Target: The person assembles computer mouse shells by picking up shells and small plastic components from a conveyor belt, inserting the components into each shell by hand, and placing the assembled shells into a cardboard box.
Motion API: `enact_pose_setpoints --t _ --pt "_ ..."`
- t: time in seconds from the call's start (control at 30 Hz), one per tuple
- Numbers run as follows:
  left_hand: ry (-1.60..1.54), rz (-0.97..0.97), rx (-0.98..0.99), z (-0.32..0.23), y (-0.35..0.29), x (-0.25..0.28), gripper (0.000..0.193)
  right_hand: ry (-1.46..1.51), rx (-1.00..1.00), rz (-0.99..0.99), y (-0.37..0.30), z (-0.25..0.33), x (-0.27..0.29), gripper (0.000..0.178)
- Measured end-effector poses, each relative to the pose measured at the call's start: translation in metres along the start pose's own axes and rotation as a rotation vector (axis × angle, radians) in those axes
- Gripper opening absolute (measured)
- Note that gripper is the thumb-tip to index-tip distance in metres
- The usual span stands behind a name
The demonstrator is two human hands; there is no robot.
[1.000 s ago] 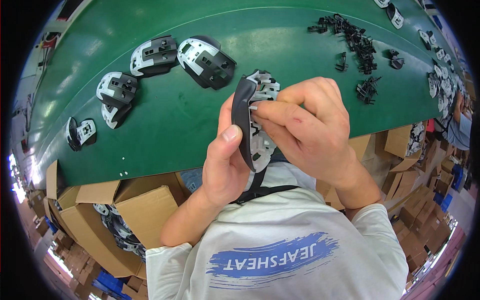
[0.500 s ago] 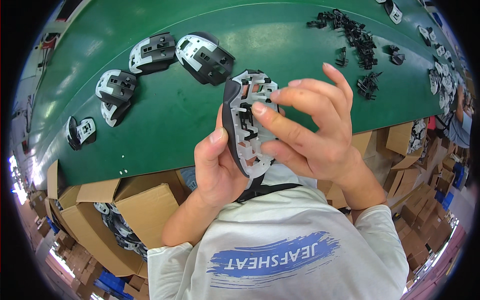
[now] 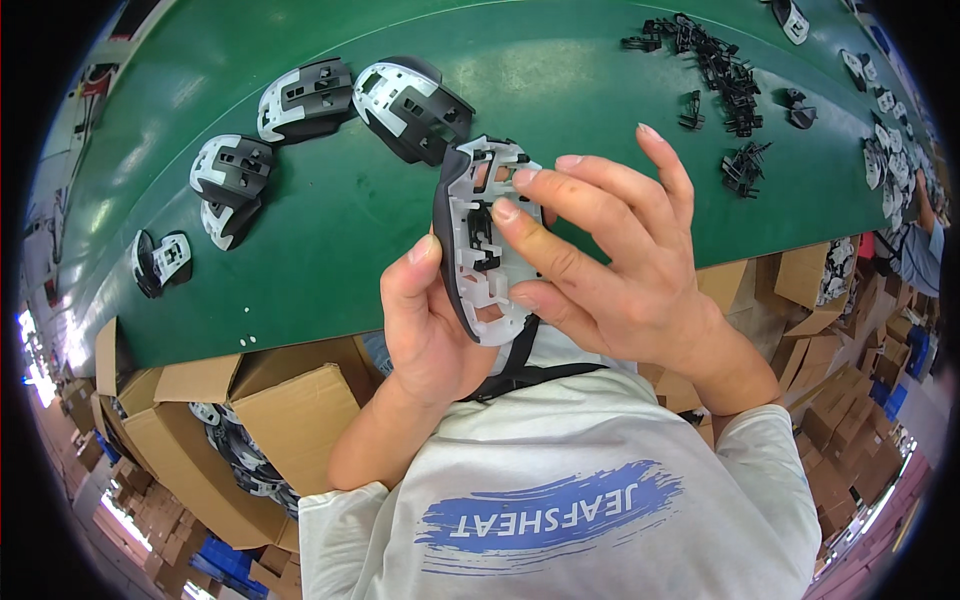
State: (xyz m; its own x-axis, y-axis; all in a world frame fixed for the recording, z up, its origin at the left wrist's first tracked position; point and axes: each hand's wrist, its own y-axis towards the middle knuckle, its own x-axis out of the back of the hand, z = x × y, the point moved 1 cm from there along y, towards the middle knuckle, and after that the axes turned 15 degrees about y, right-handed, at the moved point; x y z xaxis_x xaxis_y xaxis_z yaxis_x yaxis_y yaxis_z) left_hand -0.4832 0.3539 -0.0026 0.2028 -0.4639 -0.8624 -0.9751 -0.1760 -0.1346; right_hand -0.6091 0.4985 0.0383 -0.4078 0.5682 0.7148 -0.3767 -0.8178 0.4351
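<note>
Counts. Hands of wearer: 2, left hand (image 3: 425, 335) and right hand (image 3: 625, 265). Held shell (image 3: 492, 290): 1, mid-frame; black insert (image 3: 482, 240) inside it: 1 seen. Larger shells (image 3: 408, 100), upper left: 4, two overlapping. Smaller black-and-white pieces (image 3: 172, 258), far left: 1 or 2, cannot tell. Black clips, upper right: 1 lone clip (image 3: 691, 110), 1 small cluster (image 3: 743, 170), 1 long heap (image 3: 728, 75); clips in heap uncountable. Dark rounded part (image 3: 800, 112), right of heap: 1. White specks (image 3: 247, 342), left, table's near edge: at least 2. Green table (image 3: 340, 240): 1.
</note>
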Motion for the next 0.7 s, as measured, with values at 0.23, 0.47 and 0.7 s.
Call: enact_pose_setpoints --t 0.23,0.47,0.7 --pt "0.085 -0.053 0.003 -0.004 0.01 -0.005 0.07 0.163 0.034 -0.011 -0.009 -0.001 0.014 0.043" --pt "0.482 -0.075 0.061 -0.002 0.013 -0.011 0.085 0.291 -0.059 0.067 -0.003 0.017 0.006 0.037" --pt "0.602 -0.11 0.004 -0.003 0.014 -0.007 0.087 0.415 -0.2 0.191 0.009 0.02 0.012 0.037"
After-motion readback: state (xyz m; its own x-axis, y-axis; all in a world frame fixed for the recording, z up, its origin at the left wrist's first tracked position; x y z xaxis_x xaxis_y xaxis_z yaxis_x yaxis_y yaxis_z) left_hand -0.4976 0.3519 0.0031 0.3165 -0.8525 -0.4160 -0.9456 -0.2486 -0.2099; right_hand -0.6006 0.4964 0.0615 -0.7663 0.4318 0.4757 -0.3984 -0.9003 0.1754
